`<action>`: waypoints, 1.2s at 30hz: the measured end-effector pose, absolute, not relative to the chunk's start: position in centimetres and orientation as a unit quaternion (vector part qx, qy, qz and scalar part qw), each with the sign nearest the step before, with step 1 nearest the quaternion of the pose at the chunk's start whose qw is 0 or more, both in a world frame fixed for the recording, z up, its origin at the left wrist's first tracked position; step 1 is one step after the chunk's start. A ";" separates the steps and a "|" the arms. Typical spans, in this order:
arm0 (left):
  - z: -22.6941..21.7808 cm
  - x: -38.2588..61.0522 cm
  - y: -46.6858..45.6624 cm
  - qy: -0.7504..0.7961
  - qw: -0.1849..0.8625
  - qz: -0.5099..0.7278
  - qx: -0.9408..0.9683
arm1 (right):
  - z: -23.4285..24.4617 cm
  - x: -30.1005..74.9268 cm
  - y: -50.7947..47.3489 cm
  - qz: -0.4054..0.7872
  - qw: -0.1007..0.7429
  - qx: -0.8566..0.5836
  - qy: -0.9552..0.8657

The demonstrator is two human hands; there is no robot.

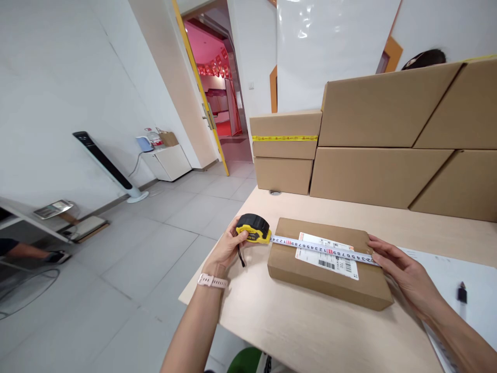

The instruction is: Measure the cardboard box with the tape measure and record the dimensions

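A flat brown cardboard box (287, 264) lies on the light wooden table (264, 321), a white printed label (310, 256) stuck on its top. My left hand (227, 246) is closed around a yellow and black tape measure (253, 228) just left of the box, its dark wrist strap hanging down. From the case the white blade (322, 247) runs lengthwise over the box and across the label. At the box's right edge, my right hand (399, 269) pinches the blade's end between thumb and fingers. The tip itself is hidden by those fingers.
Stacked cardboard boxes (373, 114) line the table's far side. White paper (462, 290) with a black-capped pen (462, 294) lies at the right. Left of the table is tiled floor (135, 259), with a tower fan (104, 163) by the wall. A person's foot (58, 257) shows far left.
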State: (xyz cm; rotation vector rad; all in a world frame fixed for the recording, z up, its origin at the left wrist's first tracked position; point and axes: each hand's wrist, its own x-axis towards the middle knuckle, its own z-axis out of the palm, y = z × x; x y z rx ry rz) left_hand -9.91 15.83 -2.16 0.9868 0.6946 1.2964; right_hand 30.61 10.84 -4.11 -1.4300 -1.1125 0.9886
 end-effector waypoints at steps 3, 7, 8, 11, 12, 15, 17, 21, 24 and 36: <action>-2.1 -9.9 15.8 0.307 0.632 0.565 0.432 | -4.1 30.6 10.8 0.416 0.510 -0.593 -0.464; -2.1 -9.9 15.8 0.309 0.630 0.566 0.432 | -4.1 30.5 10.8 0.421 0.511 -0.591 -0.461; -2.1 -9.9 15.8 0.309 0.630 0.567 0.432 | -4.1 30.5 10.8 0.422 0.511 -0.591 -0.460; -2.1 -9.9 15.7 0.308 0.629 0.568 0.432 | -4.0 30.5 10.8 0.421 0.512 -0.593 -0.456; -2.0 -9.9 15.7 0.308 0.629 0.569 0.431 | -4.0 30.5 10.9 0.420 0.514 -0.594 -0.455; -2.0 -9.8 15.7 0.307 0.629 0.570 0.430 | -4.0 30.5 10.9 0.418 0.518 -0.595 -0.450; -2.0 -9.8 15.7 0.307 0.628 0.572 0.429 | -4.0 30.4 10.9 0.416 0.518 -0.596 -0.450; -2.1 -9.8 15.8 0.309 0.629 0.571 0.427 | -4.0 30.4 10.9 0.420 0.518 -0.593 -0.452; -2.1 -9.9 15.8 0.312 0.629 0.571 0.426 | -4.0 30.5 10.9 0.421 0.516 -0.593 -0.452; -1.7 -9.1 15.6 0.352 0.590 0.597 0.415 | -3.4 30.3 10.4 0.349 0.490 -0.621 -0.502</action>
